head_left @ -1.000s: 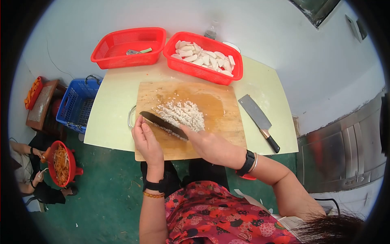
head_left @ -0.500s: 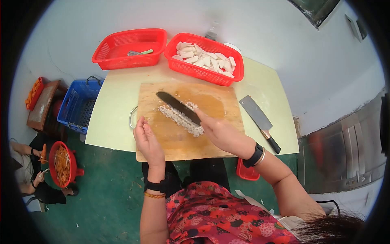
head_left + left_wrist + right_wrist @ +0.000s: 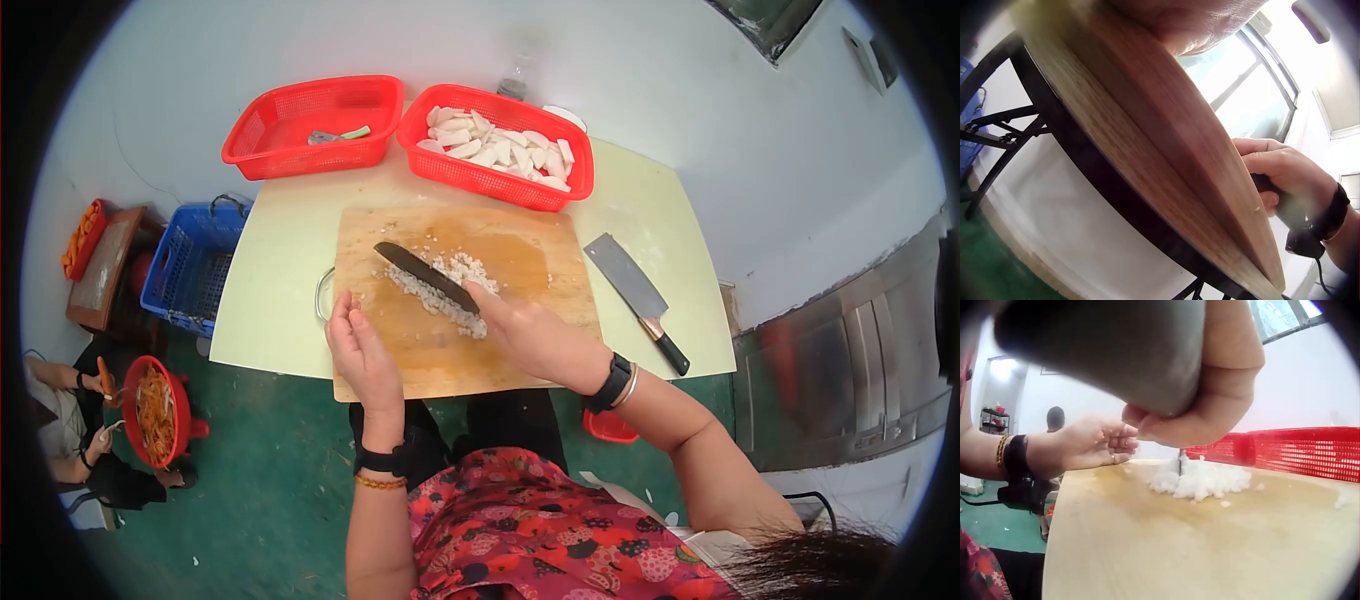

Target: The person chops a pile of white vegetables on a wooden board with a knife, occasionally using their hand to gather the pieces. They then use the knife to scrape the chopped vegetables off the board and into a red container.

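Observation:
My right hand (image 3: 545, 340) grips the handle of a kitchen knife (image 3: 425, 275), its dark blade slanting across a heap of finely chopped white pieces (image 3: 465, 268). The heap lies on a wooden cutting board (image 3: 450, 370) and shows on both sides of the blade. In the right wrist view, the fingers curl round the thick dark handle (image 3: 1116, 350), and the blade reaches down into the white pieces (image 3: 1204, 480). At the board's left edge rests my left hand (image 3: 368, 365), palm turned inward, fingers loosely bent and holding nothing.
A cleaver (image 3: 630, 280) lies right of the board. Behind it stand a red basket of white slices (image 3: 500, 150) and another red basket (image 3: 300, 160) with a small green-handled tool. At left are a blue crate (image 3: 195, 260) and a seated person with a red basin (image 3: 180, 420).
The knife swung from the heap's near side to its far side, then back a little toward me. The spread heap has become a narrower strip along the blade. My left hand stays put.

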Demonstrator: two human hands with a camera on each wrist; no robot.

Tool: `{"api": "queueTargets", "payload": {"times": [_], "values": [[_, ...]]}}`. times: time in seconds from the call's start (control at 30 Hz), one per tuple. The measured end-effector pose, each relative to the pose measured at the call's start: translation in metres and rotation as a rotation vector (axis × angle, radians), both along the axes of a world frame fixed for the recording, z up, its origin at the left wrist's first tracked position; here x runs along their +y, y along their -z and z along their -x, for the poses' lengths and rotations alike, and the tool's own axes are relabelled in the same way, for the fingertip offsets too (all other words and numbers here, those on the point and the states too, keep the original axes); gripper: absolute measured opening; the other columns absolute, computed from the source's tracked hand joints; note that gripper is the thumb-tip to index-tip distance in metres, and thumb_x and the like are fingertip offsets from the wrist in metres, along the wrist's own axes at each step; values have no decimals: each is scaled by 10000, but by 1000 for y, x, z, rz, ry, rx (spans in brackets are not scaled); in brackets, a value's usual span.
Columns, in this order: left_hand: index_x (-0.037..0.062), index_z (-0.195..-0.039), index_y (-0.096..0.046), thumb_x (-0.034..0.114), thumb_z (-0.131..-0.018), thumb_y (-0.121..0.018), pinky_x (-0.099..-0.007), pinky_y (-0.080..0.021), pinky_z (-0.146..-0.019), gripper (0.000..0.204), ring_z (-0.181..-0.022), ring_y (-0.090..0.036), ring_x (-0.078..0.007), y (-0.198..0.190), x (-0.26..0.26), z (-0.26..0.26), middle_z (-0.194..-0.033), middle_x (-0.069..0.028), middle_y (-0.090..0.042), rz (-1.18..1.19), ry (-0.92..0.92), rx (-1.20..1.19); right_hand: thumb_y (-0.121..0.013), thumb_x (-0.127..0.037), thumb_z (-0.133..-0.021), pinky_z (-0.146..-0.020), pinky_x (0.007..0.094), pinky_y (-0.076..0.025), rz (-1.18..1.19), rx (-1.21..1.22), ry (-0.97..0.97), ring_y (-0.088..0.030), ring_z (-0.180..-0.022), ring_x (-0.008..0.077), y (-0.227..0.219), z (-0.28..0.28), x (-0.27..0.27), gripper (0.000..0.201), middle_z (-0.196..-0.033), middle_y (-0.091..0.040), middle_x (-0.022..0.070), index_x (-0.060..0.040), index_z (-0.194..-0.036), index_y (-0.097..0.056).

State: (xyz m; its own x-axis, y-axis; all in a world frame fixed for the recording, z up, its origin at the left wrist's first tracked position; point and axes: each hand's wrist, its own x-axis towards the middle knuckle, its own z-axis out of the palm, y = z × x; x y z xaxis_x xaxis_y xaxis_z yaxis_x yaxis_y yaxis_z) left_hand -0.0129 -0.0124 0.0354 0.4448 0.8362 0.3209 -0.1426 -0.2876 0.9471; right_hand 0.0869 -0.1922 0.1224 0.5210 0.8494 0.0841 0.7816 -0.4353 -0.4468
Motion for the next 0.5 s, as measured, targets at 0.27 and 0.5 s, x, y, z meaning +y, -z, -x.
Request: {"api": "queueTargets", "payload": {"times": [0.27, 0.5], "values": [[-65, -1281, -510, 221, -1040, -419, -343, -428, -968, 385, -1104, -545, -242, 0, -1, 1, -1153, -151, -547, -5, -16, 11, -511, -51, -894, -642, 498, -506, -8, 17, -55, -629, -717, 437, -3, 6, 6, 512, -769, -616, 271, 14, -1388, -398], [-68, -1278, -510, 224, -1041, -414, -344, -429, -956, 389, -1093, -546, -246, 2, 0, 1, -1157, -153, -545, -14, -8, 8, -494, -22, -897, -650, 483, -493, 38, 37, -24, -622, -738, 424, -4, 2, 8, 514, -804, -599, 277, -3, -1401, -397]]}}
